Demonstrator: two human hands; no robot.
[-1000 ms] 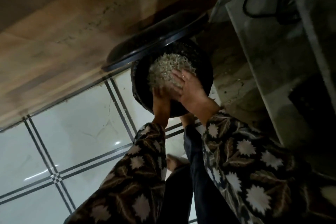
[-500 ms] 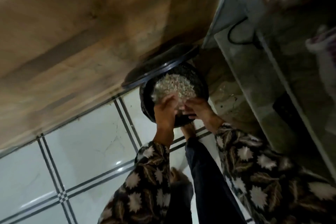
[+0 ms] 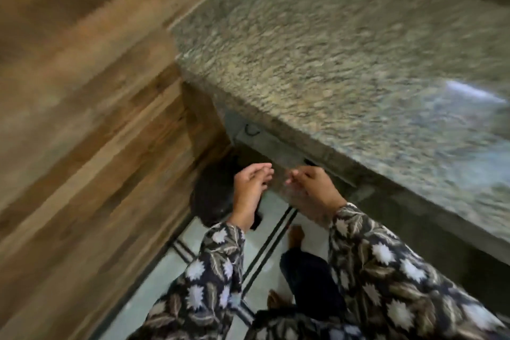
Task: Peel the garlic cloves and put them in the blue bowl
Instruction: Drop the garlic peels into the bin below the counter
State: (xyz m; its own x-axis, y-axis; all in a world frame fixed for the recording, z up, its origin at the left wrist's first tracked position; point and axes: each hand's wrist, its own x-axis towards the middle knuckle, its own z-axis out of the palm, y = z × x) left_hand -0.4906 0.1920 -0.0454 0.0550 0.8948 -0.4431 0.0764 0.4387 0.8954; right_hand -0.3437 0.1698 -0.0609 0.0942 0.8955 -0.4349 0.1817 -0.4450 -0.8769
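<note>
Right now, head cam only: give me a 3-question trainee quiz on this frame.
1. True or false: the left hand and the right hand rest flat on top of the counter.
2. What shows just behind the left hand in the picture? A) a dark round container B) a blue bowl C) a chopping board
3. Fill in: the wall to the left of the hands is clad in ___.

Key: 1 false, both hands are raised in front of the counter's edge; 2 A; 3 wood.
</note>
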